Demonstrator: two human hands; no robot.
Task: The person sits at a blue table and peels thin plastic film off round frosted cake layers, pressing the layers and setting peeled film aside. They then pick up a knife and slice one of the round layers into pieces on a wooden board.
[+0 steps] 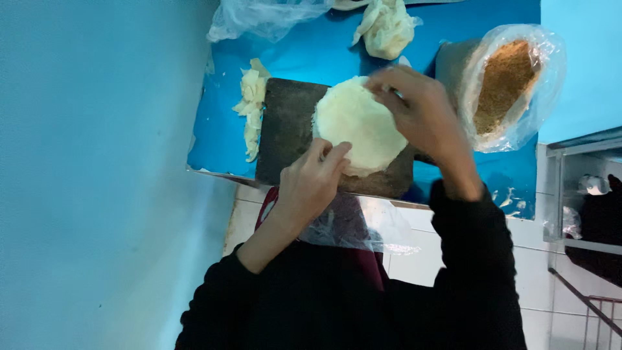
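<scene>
Head view, from the left: a strip of pale dough scraps (251,110) lies along the edge of the dark board (285,129), pushed clear of the work. The left hand (311,185) pinches the near rim of the flat round dough disc (356,123), which rests on the board, apparently steadying it. The right hand (421,110) curls over the far rim, fingertips pressed on it. Behind sits a spare dough lump (387,27); rightmost, a bag-lined container of brown crumbs (508,81) stands within reach.
</scene>
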